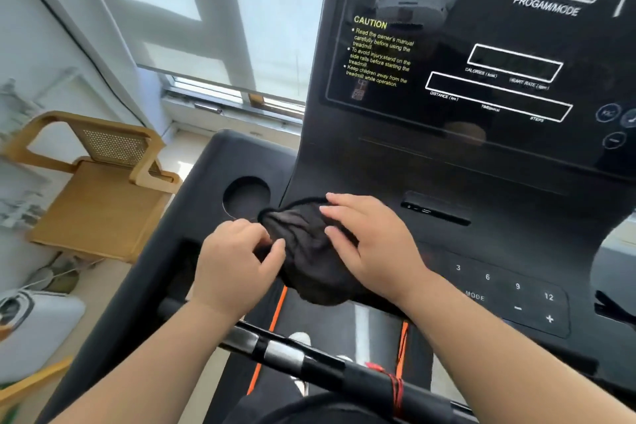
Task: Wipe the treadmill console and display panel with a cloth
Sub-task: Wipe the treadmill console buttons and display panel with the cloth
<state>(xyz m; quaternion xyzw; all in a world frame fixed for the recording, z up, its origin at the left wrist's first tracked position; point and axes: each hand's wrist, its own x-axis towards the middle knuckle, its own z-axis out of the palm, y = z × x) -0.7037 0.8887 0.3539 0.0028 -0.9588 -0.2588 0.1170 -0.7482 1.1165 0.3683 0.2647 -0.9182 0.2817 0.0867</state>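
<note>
Left hand (237, 265): I see its fingers curled, pinching the near-left edge of the black cloth (309, 251). Right hand (371, 244): fingers spread flat, pressing on the cloth's right side. Cloth lies bunched on the treadmill console (447, 244), at the foot of the upright display panel (481, 62), just right of the round cup holder (246, 198). Speed keypad (516, 293) sits right of my right wrist. Handlebar (309, 365) crosses below both forearms. Wooden chair (96, 189) stands well left of the console.
</note>
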